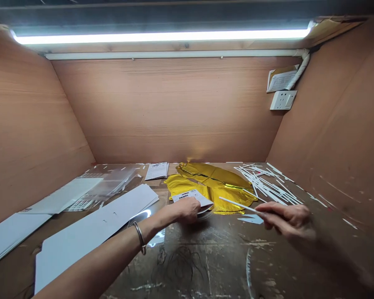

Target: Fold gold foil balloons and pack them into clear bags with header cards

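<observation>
My left hand (189, 210), with a metal bangle at the wrist, is closed on a folded white printed card (202, 200) with a hang slot. The card lies over the front of the gold foil sheets (224, 195), which look like flat balloons. In my right hand (288, 216) is a thin white stick (237, 202), pinched near one end and pointing left toward the card. Motion smears the right forearm. A light blue cut piece (251, 219) lies on the table just left of the right hand.
Loose white sticks (272, 185) lie in a heap at the back right. Stacked white sheets (96, 232) and clear plastic bags (116, 182) cover the left side. A printed card stack (156, 170) sits by the back wall. Wooden walls enclose the table; a socket (283, 100) is at right.
</observation>
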`<state>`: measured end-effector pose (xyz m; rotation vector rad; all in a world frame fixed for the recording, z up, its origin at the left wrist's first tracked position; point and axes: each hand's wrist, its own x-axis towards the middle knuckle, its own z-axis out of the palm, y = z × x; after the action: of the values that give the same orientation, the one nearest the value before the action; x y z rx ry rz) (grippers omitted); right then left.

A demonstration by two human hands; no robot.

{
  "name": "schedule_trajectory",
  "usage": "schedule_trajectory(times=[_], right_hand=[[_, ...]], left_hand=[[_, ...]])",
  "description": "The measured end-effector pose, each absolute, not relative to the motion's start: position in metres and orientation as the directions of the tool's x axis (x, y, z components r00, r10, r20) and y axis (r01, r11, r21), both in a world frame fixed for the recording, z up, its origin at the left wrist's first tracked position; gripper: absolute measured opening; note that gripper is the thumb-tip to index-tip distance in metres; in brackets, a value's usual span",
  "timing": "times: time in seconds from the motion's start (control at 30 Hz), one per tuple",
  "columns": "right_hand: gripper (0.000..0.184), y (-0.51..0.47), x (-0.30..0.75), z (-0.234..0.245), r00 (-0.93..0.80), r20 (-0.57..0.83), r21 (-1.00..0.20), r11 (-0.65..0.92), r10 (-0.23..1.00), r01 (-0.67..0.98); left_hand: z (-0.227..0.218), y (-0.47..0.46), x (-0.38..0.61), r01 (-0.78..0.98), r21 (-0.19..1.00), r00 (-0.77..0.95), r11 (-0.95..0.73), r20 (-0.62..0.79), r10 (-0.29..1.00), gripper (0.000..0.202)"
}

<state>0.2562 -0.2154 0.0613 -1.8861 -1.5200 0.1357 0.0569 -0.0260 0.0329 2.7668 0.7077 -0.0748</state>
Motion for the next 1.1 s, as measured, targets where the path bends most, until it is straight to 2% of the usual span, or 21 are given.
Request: schedule_trajectory(times=[0.13,0.37,0.43,0.6,0.73,0.8,0.87,0.97,1.1], right_hand=[[0.025,-0.207,0.225,0.071,0.165,0.312,-0.426,-0.017,0.936,0.904],[0.027,-0.185,0.197,0.049,0.125,0.313,-0.123,-0.090,0.942,0.988],[0.025,-0.174,0.193,0.041,0.153,0.292,-0.149,-0.113,0.944,0.982],[0.010,-0.142,0.198,0.017,0.275,0.196,-0.392,-0.182,0.941,0.902],[0.006,-0.135,0.198,-0.006,0.165,0.027,-0.588,-0.117,0.986,0.800],[0.010,-0.139,0.197,-0.014,0.084,-0.041,-0.652,-0.090,0.996,0.753],[0.014,-0.144,0.198,-0.020,0.014,-0.071,-0.682,-0.059,0.997,0.729],[0.015,-0.148,0.199,-0.025,-0.035,-0.034,-0.669,0.003,0.999,0.743],[0.011,-0.153,0.194,-0.029,-0.053,0.055,-0.563,0.075,0.997,0.823]], left_hand=[[0.038,-0.028,0.061,0.471,0.190,0.881,-0.861,-0.132,0.453,0.019],[0.046,-0.042,0.060,0.414,0.120,0.907,-0.902,-0.132,0.399,0.017],[0.044,-0.049,0.059,0.382,0.120,0.922,-0.916,-0.122,0.368,0.020],[0.029,-0.061,0.049,0.309,0.094,0.949,-0.946,-0.091,0.301,0.019],[0.022,-0.065,0.034,0.354,0.034,0.924,-0.934,-0.165,0.344,0.018],[0.021,-0.064,0.030,0.375,0.070,0.919,-0.924,-0.155,0.362,0.022],[0.016,-0.061,0.030,0.408,0.126,0.913,-0.904,-0.081,0.400,0.034],[-0.005,-0.053,0.034,0.461,0.161,0.877,-0.873,0.067,0.476,0.045],[-0.041,-0.043,0.036,0.481,0.170,0.869,-0.860,0.034,0.493,0.059]])
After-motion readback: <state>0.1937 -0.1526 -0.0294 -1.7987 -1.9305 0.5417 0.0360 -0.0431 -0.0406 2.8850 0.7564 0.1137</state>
